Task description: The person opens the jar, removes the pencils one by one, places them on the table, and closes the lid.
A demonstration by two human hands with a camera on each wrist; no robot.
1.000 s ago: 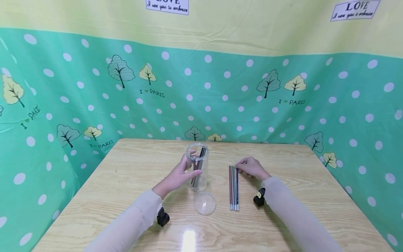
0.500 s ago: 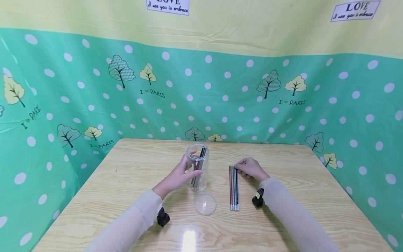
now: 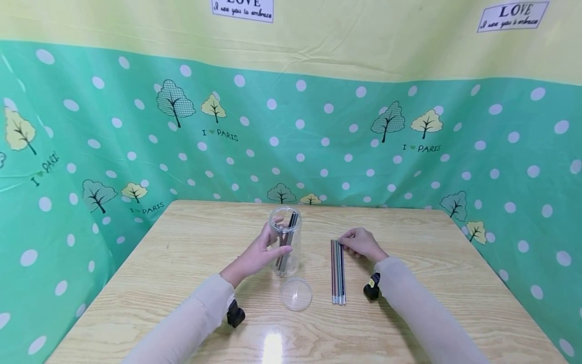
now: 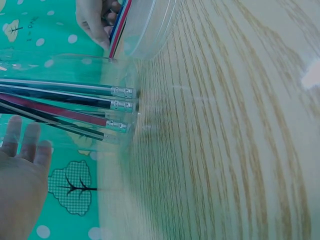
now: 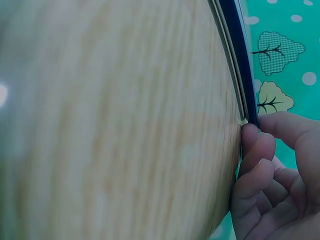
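Gripping jar [image 3: 294,255] with left hand [image 3: 263,246], pinching pencil [image 5: 243,60] with right hand [image 3: 362,242], cloth [image 3: 313,124] printed "LOVE", "PARIS"

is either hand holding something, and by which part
Left hand grips the jar round its side; right hand pinches the navy pencil by its far end.

One jar [image 3: 295,260], one lid [image 3: 296,295], several pencils [image 3: 338,273]

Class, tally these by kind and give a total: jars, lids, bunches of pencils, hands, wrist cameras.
Jars: 1 (clear jar)
Lids: 1 (round lid)
Bunches: 2 (pencils inside, pencils outside)
Hands: 2 (left hand, right hand)
Wrist cameras: 2 (left camera, right camera)
Total: 8
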